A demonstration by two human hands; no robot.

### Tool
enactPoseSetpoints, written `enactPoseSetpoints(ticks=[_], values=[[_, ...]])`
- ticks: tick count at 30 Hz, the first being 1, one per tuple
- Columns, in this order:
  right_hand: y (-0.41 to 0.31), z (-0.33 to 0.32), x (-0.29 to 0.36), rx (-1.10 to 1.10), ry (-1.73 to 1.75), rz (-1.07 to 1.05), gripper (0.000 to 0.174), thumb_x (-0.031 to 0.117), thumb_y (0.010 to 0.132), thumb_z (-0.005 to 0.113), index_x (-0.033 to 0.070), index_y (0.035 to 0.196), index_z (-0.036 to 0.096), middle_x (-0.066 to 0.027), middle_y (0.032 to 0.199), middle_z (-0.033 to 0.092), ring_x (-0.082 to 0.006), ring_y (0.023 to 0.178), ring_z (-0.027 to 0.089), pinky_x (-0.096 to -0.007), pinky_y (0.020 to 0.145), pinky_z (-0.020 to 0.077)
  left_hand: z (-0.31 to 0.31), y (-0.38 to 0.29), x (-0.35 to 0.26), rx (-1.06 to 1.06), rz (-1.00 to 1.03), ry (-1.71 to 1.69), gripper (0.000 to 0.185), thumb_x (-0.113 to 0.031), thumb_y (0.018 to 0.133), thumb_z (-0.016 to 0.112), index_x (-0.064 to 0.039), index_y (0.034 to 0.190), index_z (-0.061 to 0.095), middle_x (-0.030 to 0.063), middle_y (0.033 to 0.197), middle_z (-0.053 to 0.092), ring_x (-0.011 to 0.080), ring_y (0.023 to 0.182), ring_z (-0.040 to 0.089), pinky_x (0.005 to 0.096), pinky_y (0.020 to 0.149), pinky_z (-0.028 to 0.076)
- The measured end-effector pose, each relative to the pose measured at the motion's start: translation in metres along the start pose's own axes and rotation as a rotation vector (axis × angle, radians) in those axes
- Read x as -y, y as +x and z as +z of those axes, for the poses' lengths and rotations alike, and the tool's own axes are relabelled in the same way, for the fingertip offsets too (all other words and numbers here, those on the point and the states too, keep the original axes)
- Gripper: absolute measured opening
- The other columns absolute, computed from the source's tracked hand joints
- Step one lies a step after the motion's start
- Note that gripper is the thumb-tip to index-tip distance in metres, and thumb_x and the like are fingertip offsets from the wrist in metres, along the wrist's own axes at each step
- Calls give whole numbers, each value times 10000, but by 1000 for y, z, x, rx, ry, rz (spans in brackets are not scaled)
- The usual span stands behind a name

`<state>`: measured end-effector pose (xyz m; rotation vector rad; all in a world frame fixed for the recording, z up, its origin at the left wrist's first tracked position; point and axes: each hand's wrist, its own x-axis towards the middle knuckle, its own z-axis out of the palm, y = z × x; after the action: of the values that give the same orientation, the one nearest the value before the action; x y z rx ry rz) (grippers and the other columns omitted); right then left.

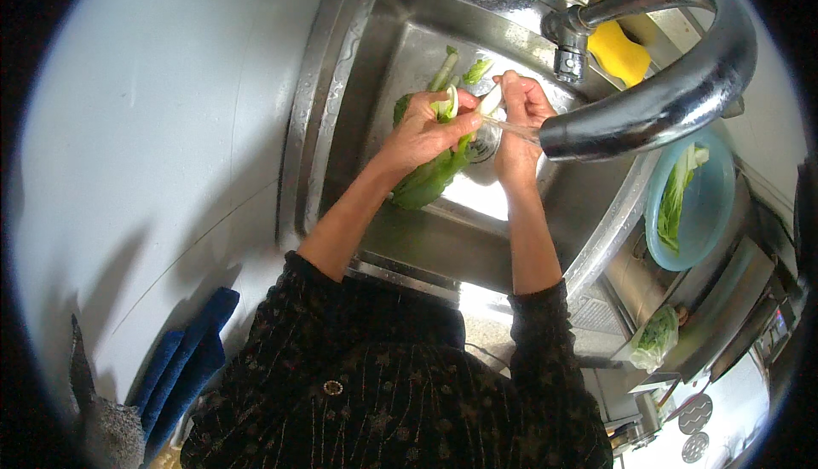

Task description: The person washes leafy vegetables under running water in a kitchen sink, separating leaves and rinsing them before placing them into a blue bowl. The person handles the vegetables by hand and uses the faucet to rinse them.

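Note:
Water runs from the curved metal faucet (pixel 645 127) onto a pale leafy-vegetable stalk (pixel 491 99) held between my two hands. My left hand (pixel 425 127) grips its lower end and also has a white-and-green leaf piece (pixel 452 103) between thumb and fingers. The upper part of the stalk is pinched in my right hand (pixel 524 101). Beneath my left hand, large green leaves (pixel 423 181) lie in the stainless-steel sink (pixel 396 66). A pale green stalk (pixel 444 71) and a small leaf scrap (pixel 477 71) rest on the sink floor beyond my hands.
Right of the sink stands a light-blue plastic basin (pixel 706 226) holding a leaf (pixel 679 194). Bagged greens (pixel 657 338) sit nearer me. A yellow object (pixel 618 53) lies behind the faucet base. Blue towels (pixel 185 367) hang at the lower left, beside the white wall (pixel 160 117).

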<state>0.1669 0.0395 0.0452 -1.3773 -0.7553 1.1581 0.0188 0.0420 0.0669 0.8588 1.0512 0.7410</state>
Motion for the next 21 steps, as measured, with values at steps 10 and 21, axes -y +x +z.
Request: enactPoseSetpoints(ticks=[10, 21], values=[[5, -3, 38, 446, 227, 15, 169, 39, 906, 635, 1, 1070, 621, -129, 1009, 677, -180, 950, 643, -325, 854, 519, -18, 14, -9, 276, -56, -185, 247, -219, 919, 624, -24, 1070, 645, 20, 674, 569, 64, 554, 455, 232, 525, 363], [13, -22, -8, 247, -259, -215, 120, 101, 835, 648, 20, 921, 627, -52, 896, 664, -128, 758, 592, -296, 700, 488, 6, -5, -28, 61, -133, 251, 199, -250, 850, 682, -60, 907, 659, -14, 620, 537, 81, 575, 500, 269, 542, 393]])
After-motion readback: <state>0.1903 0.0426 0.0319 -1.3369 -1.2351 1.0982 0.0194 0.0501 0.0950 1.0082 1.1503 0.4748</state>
